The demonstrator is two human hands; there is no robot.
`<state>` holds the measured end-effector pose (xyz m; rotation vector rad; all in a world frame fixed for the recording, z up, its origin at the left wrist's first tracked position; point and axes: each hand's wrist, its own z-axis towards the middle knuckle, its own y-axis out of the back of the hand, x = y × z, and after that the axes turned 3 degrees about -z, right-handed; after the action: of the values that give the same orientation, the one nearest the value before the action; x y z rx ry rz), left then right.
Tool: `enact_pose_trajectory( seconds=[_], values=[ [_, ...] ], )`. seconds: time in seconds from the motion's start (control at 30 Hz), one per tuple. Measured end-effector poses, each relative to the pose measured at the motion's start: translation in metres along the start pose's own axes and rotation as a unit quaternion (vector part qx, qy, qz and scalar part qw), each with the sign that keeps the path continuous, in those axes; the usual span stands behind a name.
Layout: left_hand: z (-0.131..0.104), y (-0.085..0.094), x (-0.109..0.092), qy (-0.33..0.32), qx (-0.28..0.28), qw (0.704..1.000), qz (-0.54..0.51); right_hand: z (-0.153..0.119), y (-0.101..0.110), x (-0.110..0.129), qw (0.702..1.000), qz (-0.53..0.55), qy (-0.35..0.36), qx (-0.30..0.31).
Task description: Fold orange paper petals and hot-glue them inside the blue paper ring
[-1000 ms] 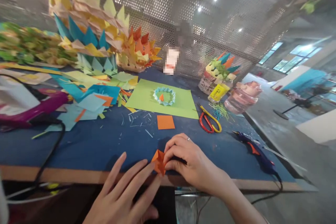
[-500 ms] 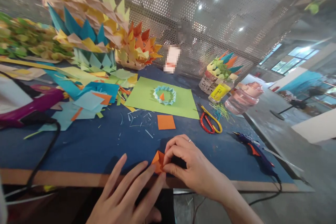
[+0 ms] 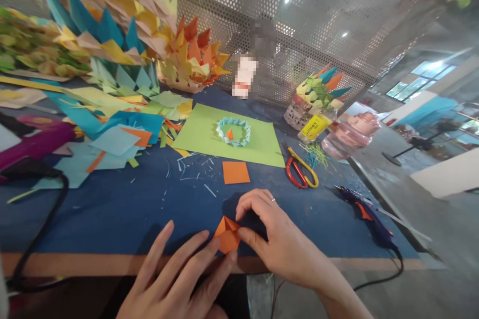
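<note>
"Folding seems the step in hand at the blue table (image 3: 130,209)?"

"Yes. Near its front edge, the left hand (image 3: 179,281) has fingers spread, some tips on the folded orange paper (image 3: 227,241). The right hand (image 3: 280,239) has its thumb at the paper's right side, forefinger apart. Creasing, I'd judge, calls for steady, even pressure."

"Any writing?"

"The yellow label (image 3: 314,127) has characters too small to read."

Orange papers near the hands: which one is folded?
The folded orange paper between the left hand and right hand: it shows creases and flaps, while the orange square farther off, just short of the green sheet, lies flat.
</note>
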<state>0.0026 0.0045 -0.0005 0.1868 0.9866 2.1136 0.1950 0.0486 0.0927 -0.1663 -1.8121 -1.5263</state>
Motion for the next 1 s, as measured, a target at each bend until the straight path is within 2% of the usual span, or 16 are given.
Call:
enact_pose_trajectory(
  seconds=[0.17, 0.43, 0.57, 0.73, 1.0],
  values=[
    [0.001, 0.001, 0.002, -0.003, 0.009, 1.000, -0.019, -0.001, 0.000, 0.001, 1.000, -0.002, 0.010, 0.007],
    [0.005, 0.005, -0.003, 0.020, -0.005, 0.999, -0.040, -0.003, -0.001, -0.001, 0.999, -0.012, 0.037, -0.024],
    [0.006, 0.005, -0.005, 0.012, -0.020, 0.999, -0.039, -0.002, -0.008, 0.004, 0.996, -0.058, 0.018, -0.073],
    [0.006, 0.007, -0.004, 0.009, -0.013, 0.999, -0.040, -0.003, -0.013, 0.014, 0.990, -0.112, -0.002, -0.087],
    [0.008, 0.010, 0.006, -0.020, -0.020, 0.999, -0.047, -0.005, -0.017, 0.013, 0.989, -0.091, -0.022, -0.111]
  ],
)
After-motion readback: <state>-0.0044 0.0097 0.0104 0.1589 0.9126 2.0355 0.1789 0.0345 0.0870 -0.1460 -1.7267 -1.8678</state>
